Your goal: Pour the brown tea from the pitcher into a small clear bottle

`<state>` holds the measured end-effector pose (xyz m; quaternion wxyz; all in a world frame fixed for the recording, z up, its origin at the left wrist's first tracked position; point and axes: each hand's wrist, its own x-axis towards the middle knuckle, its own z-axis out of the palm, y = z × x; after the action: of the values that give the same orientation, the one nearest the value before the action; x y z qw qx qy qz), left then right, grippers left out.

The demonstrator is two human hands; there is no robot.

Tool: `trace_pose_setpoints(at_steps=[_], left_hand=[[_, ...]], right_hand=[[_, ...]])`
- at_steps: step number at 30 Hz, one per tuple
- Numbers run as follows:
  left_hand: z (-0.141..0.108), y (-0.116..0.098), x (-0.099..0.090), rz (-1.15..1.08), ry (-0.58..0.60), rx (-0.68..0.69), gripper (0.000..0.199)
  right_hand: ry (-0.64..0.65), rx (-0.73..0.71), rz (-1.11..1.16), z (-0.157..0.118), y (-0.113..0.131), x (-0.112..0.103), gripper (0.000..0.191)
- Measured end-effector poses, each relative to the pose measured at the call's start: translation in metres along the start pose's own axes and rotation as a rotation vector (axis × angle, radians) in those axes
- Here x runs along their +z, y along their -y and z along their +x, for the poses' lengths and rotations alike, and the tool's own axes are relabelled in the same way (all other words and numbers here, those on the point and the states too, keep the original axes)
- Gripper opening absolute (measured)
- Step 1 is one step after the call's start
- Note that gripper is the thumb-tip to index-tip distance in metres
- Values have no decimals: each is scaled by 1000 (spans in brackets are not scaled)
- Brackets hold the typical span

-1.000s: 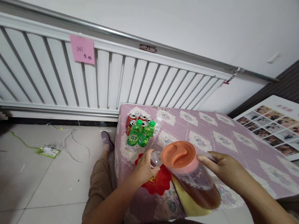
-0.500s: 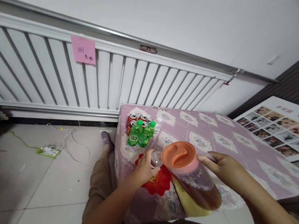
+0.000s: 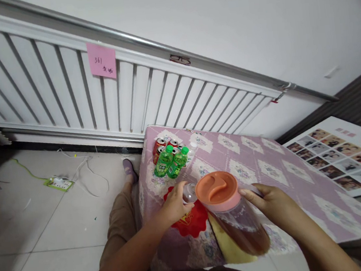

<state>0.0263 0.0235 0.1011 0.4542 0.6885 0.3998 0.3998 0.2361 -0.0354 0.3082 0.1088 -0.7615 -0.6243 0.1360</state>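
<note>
My right hand [image 3: 268,203] grips the handle of a clear pitcher [image 3: 243,228] with an orange lid [image 3: 216,188]. Brown liquid is inside, and the pitcher is tilted with its lid end toward my left hand. Between the fingers and thumb of my left hand [image 3: 175,203] is a small clear glass [image 3: 189,192], close against the lid's left edge. Under that hand lies a red scalloped mat [image 3: 193,223] with yellow markings. A yellow cloth [image 3: 230,245] shows beneath the pitcher.
Two green bottles [image 3: 164,161] and several drink cans [image 3: 160,143] stand at the far left of the table with its purple floral cloth [image 3: 249,171]. Behind it is a white radiator [image 3: 73,86]. A photo board [image 3: 339,156] leans at the right; a power strip [image 3: 58,183] lies on the floor.
</note>
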Motion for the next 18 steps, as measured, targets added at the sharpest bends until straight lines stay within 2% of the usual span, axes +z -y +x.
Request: trace_pose_setpoints(at_steps=[5, 18], left_hand=[[0, 2, 2, 20, -18, 20, 79], [1, 4, 2, 14, -4, 32, 78]], right_hand=[[26, 5, -3, 1, 0, -1, 51], [2, -40, 41, 0, 3, -2, 51]])
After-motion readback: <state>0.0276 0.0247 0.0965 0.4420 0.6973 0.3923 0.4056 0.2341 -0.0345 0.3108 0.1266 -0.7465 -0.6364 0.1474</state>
